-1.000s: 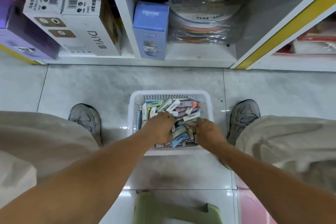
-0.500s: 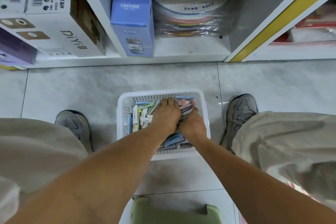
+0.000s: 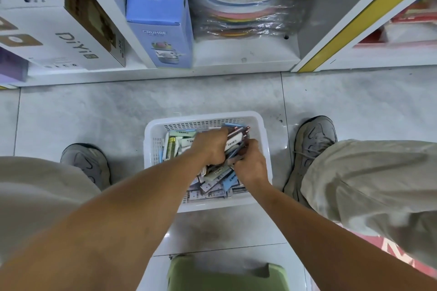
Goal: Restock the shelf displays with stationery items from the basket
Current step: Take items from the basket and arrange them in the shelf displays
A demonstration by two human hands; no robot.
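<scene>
A blue CRUHRE box (image 3: 160, 21) stands upright in a shelf compartment, just beside a plastic-wrapped stack of coloured round discs (image 3: 243, 7). One compartment to the left lies a white DiYi box (image 3: 59, 38), with a purple box (image 3: 11, 66) beside it. Grey sneakers (image 3: 87, 163) rest on the pale floor tiles (image 3: 94, 111). A green stool (image 3: 227, 276) sits at the bottom edge.
</scene>
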